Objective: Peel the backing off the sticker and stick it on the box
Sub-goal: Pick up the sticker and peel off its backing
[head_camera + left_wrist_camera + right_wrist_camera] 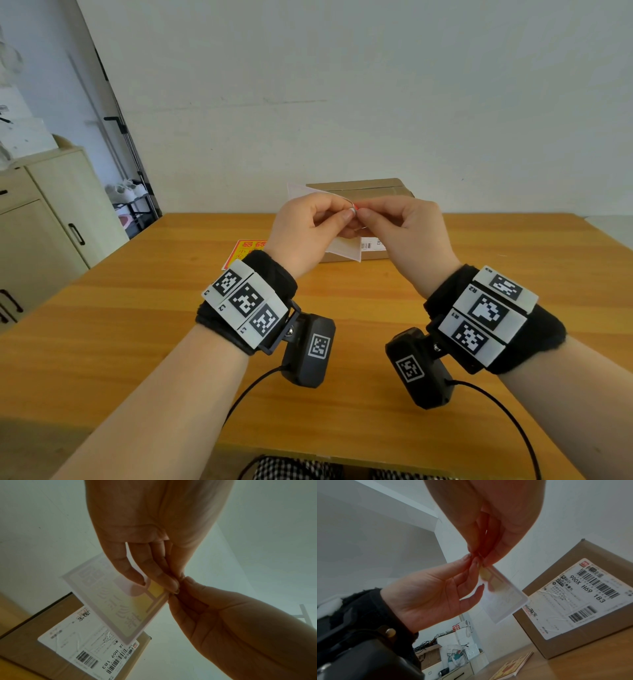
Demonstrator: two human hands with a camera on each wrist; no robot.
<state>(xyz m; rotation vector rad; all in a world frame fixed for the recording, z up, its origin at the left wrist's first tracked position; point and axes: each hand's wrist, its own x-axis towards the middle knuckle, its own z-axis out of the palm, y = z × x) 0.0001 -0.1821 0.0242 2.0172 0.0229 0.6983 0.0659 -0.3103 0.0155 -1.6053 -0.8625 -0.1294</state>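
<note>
A sticker point(346, 248) with its pale backing toward me is held up above the table, in front of a brown cardboard box point(370, 188). My left hand point(347, 213) pinches one corner of it between thumb and fingers, and my right hand point(363, 210) pinches the same corner from the other side, fingertips meeting. In the left wrist view the sticker point(111, 601) hangs down over the box point(25, 635) and its shipping label point(77, 642). In the right wrist view the sticker point(503, 599) shows yellow print. I cannot tell whether the layers have separated.
The wooden table point(171, 325) carries a small stack of red and yellow stickers point(245, 251) left of the box. A pale cabinet point(51, 212) stands off the table's left side. A white wall rises behind the box.
</note>
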